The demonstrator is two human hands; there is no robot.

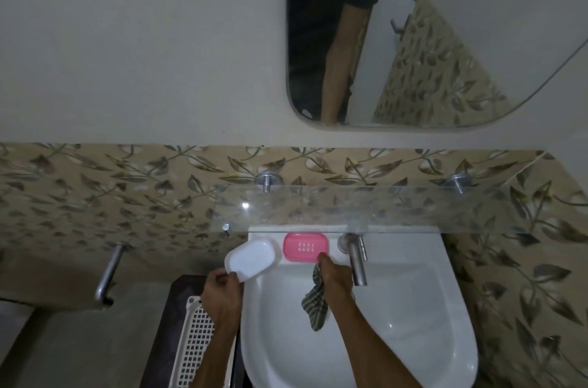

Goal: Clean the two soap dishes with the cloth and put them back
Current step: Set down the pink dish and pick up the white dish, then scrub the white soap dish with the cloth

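A white soap dish (250, 259) is held by its near edge in my left hand (222, 290), tilted over the left rim of the white washbasin (413, 308). A pink soap dish (305, 246) with drain slots lies flat on the basin's back ledge. My right hand (335, 274) grips a green checked cloth (315, 301), which hangs down into the bowl. That hand's fingertips touch the pink dish's near right edge.
A chrome tap (356, 260) stands just right of my right hand. A glass shelf (366, 206) overhangs the basin's back ledge. A white plastic basket (194, 343) stands left of the basin. A metal pipe (106, 273) juts from the left wall. A mirror (413, 37) hangs above.
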